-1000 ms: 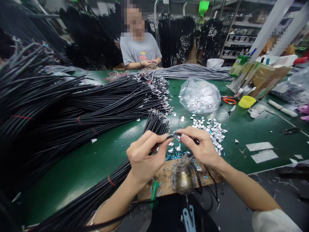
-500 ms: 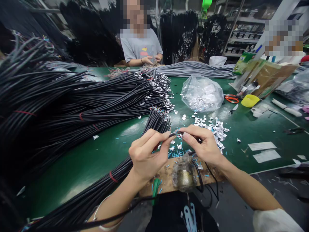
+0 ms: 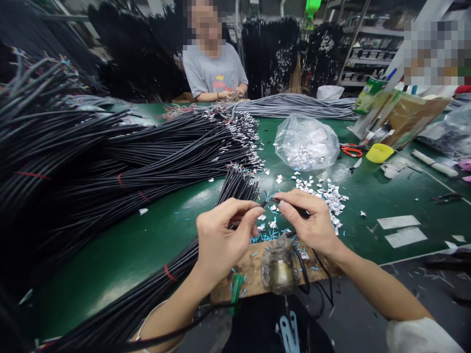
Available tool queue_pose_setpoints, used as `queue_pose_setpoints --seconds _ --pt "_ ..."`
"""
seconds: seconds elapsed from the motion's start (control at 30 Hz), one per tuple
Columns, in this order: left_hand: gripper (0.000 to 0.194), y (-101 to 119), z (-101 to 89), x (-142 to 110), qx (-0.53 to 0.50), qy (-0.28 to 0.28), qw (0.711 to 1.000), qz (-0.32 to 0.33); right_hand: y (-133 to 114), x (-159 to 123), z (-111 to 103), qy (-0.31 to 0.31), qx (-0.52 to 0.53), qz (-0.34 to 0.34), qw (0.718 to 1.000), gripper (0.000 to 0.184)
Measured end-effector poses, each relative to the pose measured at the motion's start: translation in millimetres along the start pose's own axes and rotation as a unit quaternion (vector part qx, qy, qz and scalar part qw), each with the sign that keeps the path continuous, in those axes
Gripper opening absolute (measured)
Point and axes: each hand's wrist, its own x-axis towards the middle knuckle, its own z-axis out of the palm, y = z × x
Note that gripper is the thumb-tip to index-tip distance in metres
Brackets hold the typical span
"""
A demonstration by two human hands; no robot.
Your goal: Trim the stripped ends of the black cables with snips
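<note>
Both hands pinched on one thin black cable end, just above the green counter (image 3: pixel 121 245).

From the left: the big heap of black cables (image 3: pixel 91 162) lies on the counter. My left hand (image 3: pixel 221 235) grips the black cable (image 3: pixel 241 220) near its tip, and my right hand (image 3: pixel 312 220) clamps its stripped wire end (image 3: pixel 268 200). I judge the cable light and floppy and the bare strands fragile, so take it on the jacket just behind the strip. Further right lie foil scraps (image 3: pixel 324 193) and a clear bag (image 3: pixel 307 142). Against half a second ago, the hands sit slightly lower, the pinch unchanged.
</note>
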Motion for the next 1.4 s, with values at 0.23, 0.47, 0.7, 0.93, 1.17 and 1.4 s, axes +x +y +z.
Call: queue_pose_setpoints --seconds 0.23,0.47,0.7,0.93,1.17,1.4 --pt "0.030 1.3 -4.9 10.4 -0.178 -0.140 0.962 -0.153 1.1 3.0 -2.2 0.020 0.017 0.037 0.999 0.016" --pt "0.008 -0.7 6.8 1.0 0.004 -0.055 0.998 -0.016 -0.1 6.7 1.2 0.018 0.137 0.157 0.978 0.021" --pt "0.011 -8.3 6.2 6.7 0.061 -0.059 0.995 0.046 9.9 7.8 7.9 -0.132 0.361 0.256 0.887 0.031" --pt "0.049 -4.9 6.3 12.0 -0.200 -0.304 0.911 -0.195 2.7 -0.6 8.4 0.089 -0.117 -0.099 0.984 0.015" --pt "0.041 -8.0 5.4 10.9 -0.265 -0.265 0.894 -0.247 15.1 18.2 -26.7 0.289 -0.144 0.012 0.946 0.015" --pt "0.019 -9.8 8.1 10.4 -0.143 -0.078 0.974 -0.156 5.8 4.0 0.1 0.065 -0.085 -0.017 0.994 0.008"
